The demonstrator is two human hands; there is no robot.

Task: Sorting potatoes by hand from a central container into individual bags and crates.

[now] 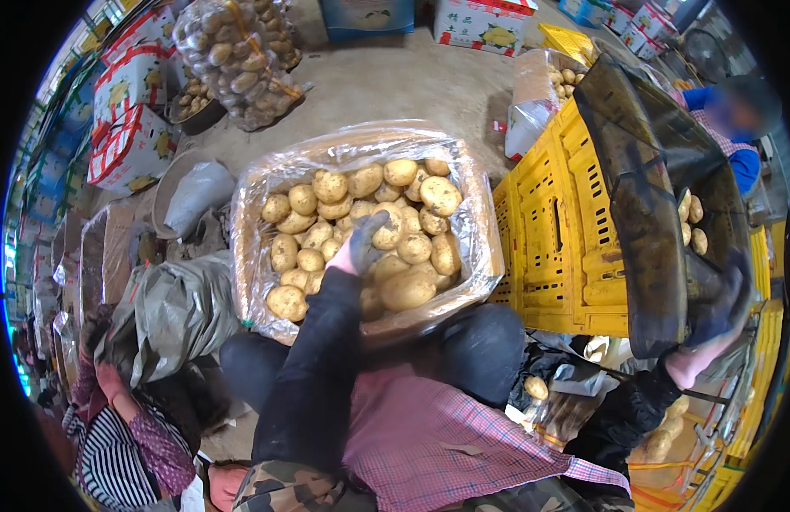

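Note:
A cardboard box [487, 237] lined with clear plastic film stands before my knees and holds many potatoes [318, 235]. My left hand [365, 244], in a grey and pink glove, reaches into its middle and touches a potato [388, 227]; whether the fingers grip it is unclear. On the right, my right hand [715, 326], gloved and blurred, is at the near rim of a dark liner sheet [631, 160] draped over a yellow plastic crate [548, 224]. Several potatoes [695, 221] lie on that sheet beyond the hand. What the right fingers do cannot be made out.
A grey woven sack [183, 313] sits left of the box, near a co-worker's gloved hand [113, 381]. Bagged potatoes [235, 57] and printed cartons [132, 150] stand at the upper left. Another person [731, 121] is beyond the crate. An open potato box [535, 96] stands behind it.

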